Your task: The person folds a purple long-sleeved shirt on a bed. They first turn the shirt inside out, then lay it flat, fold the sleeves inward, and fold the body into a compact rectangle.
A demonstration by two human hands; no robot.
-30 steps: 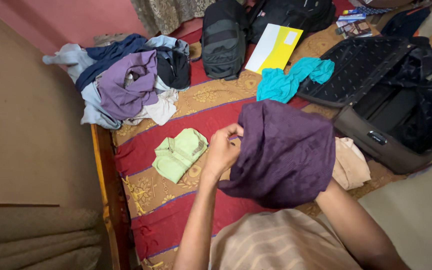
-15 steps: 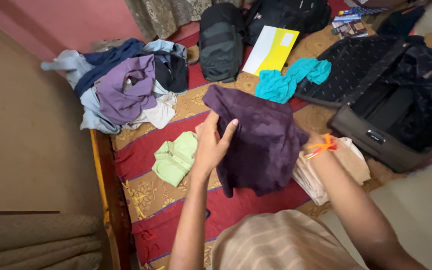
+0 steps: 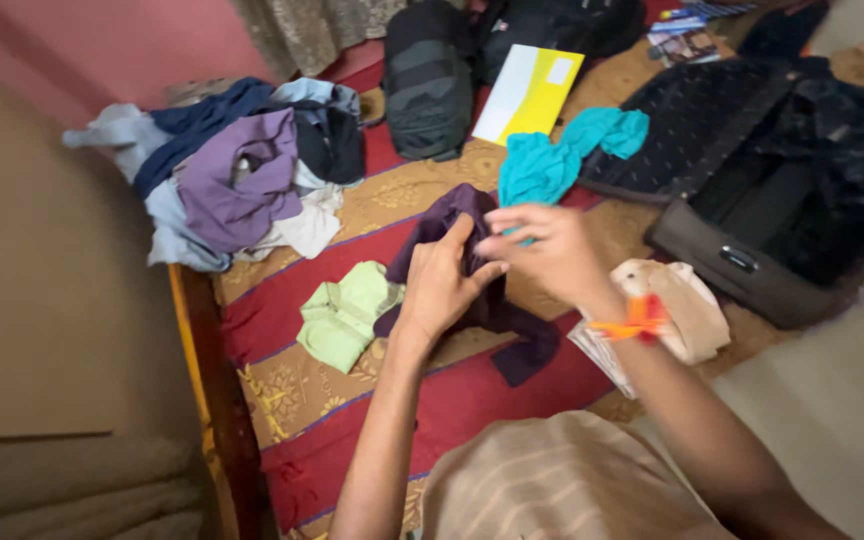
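A dark purple garment (image 3: pixel 462 265) hangs bunched over the red and gold bedspread (image 3: pixel 372 400). My left hand (image 3: pixel 442 285) grips its left side, fingers wrapped into the cloth. My right hand (image 3: pixel 547 250), with an orange thread at the wrist, pinches the garment's top edge close beside the left hand. A folded light green garment (image 3: pixel 342 315) lies just left of my left hand. A folded beige garment (image 3: pixel 672 315) lies to the right, under my right forearm.
A heap of unfolded clothes (image 3: pixel 237 170) sits at the bed's far left. A teal garment (image 3: pixel 557 160), a yellow and white envelope (image 3: pixel 527 95) and a dark backpack (image 3: pixel 427 80) lie further back. An open dark suitcase (image 3: pixel 782 170) is at the right.
The purple garment, earlier spread wide in the air, has been gathered into a narrow bunch and lowered. My right hand came out from behind it and now meets the left hand.
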